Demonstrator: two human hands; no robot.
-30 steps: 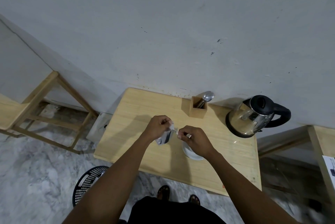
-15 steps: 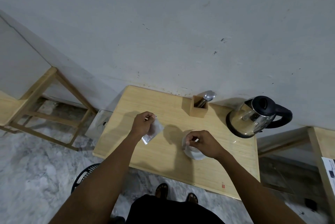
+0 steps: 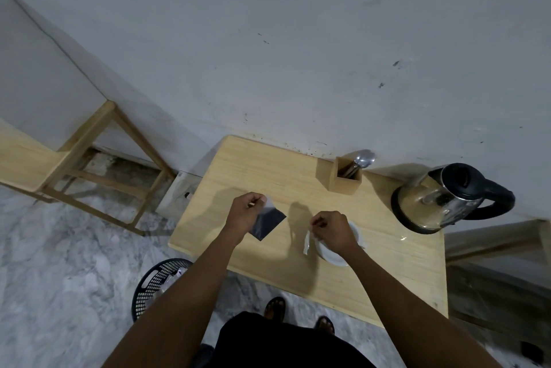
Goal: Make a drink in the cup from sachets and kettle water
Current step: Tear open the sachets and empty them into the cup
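Left hand [image 3: 245, 212] pinches a dark sachet [image 3: 267, 224] by its top corner, hanging over the middle of the surface [image 3: 387, 266]; right hand [image 3: 334, 230] grips the torn-off strip [image 3: 306, 243] right over the white cup [image 3: 334, 254] near the front edge; kettle [image 3: 441, 197] sits at the far right corner, spoon holder [image 3: 345, 178] along the back edge.

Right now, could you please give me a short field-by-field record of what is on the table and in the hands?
left hand: pinching dark sachet
right hand: pinching torn-off strip, over cup
kettle: upright, table's far right
spoon holder: at the wall, spoon inside
table: wooden
basket: on the floor, left of table
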